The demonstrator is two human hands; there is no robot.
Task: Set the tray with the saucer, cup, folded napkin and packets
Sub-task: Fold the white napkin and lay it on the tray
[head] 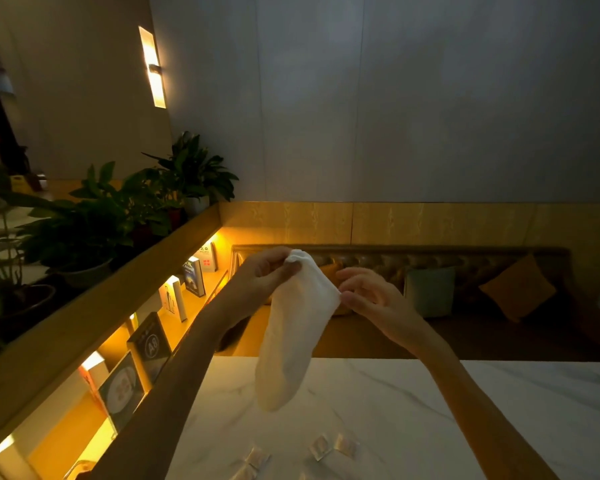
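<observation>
I note the white cloth napkin [291, 341] hanging unfolded above the pale marble table [499, 410]. My left hand [267, 271] pinches its top corner and my right hand [374, 299] nips its side edge between the fingers [347, 299]. Risk: either light pinch slips and the cloth drops onto the small clear packets [329, 448].

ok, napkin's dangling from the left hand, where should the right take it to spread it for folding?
Probably the side corner of the napkin, jutting right below the left hand pinching the top. Pinch it from the right: the rest hangs limp and bunched, no other corner free. The right hand has fingertips at that corner; whether they grip is unclear.
</observation>
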